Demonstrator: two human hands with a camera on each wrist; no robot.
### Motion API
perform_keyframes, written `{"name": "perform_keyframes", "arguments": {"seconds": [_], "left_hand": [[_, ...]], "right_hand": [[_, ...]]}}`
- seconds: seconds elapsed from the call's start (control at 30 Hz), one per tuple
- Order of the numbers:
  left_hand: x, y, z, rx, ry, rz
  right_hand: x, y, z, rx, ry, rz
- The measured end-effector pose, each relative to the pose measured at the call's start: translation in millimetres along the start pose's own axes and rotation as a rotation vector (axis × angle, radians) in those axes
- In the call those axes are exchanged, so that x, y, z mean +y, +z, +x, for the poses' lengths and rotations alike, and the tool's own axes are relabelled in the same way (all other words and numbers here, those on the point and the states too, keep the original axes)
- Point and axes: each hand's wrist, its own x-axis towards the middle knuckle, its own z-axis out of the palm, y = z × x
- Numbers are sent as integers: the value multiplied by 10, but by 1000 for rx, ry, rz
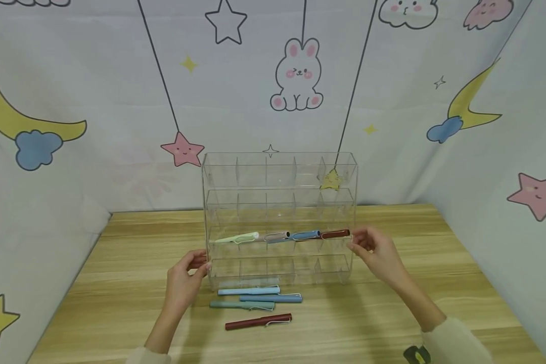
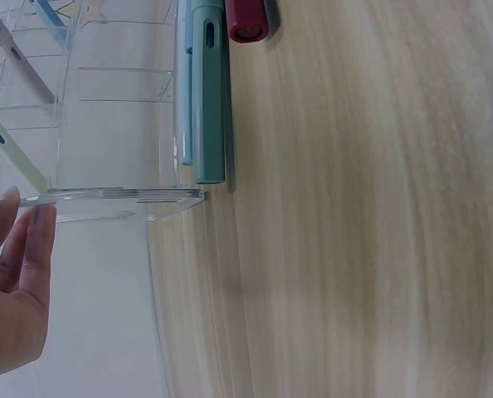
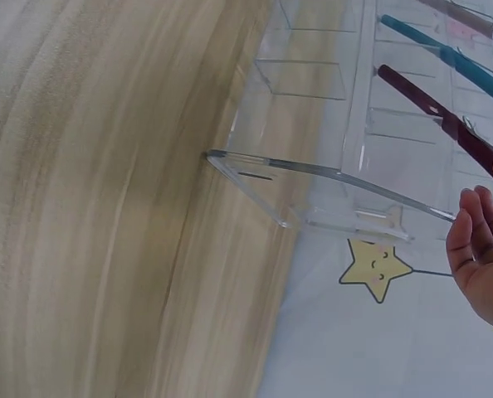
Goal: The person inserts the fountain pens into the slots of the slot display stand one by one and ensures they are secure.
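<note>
Nearest on the wood-grain counter (image 1: 118, 273), a dark red capped pen with a metal clip (image 1: 258, 322) lies slightly aslant. Just beyond it lie a muted green capped pen (image 1: 242, 305), a mid-blue capped pen (image 1: 270, 299) and a light blue capped pen (image 1: 248, 290), close together before a clear plastic tiered rack (image 1: 279, 273). The rack stands upright on the counter between the person's hands: the left hand (image 1: 184, 280) pinches its left side panel between thumb and fingers, and the right hand (image 1: 376, 253) grips the edge of the right panel, higher up. In the second tier from the bottom, four pens lean: pale green (image 1: 236, 238), pinkish-beige (image 1: 276, 236), blue (image 1: 305, 235) and dark red (image 1: 335, 234). Behind hangs a white printed cloth (image 1: 255, 121).
</note>
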Motion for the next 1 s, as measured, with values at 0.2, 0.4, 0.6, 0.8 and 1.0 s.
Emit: {"name": "perform_keyframes", "arguments": {"seconds": [0.2,0.4,0.6,0.8,1.0], "left_hand": [[-1,3,1,2,-9,-6],[21,-2,-7,3,2,-13],[36,-4,-10,-5,-3,-14],[13,-1,-6,-5,-11,-7],[4,4,-5,-6,-12,-2]], "right_hand": [[33,144,-109,-72,28,-2],[37,404,-231,-230,-22,31],[41,739,-375,-374,-82,97],[38,1063,-493,-422,-144,110],[30,1293,-588,-486,-170,127]]}}
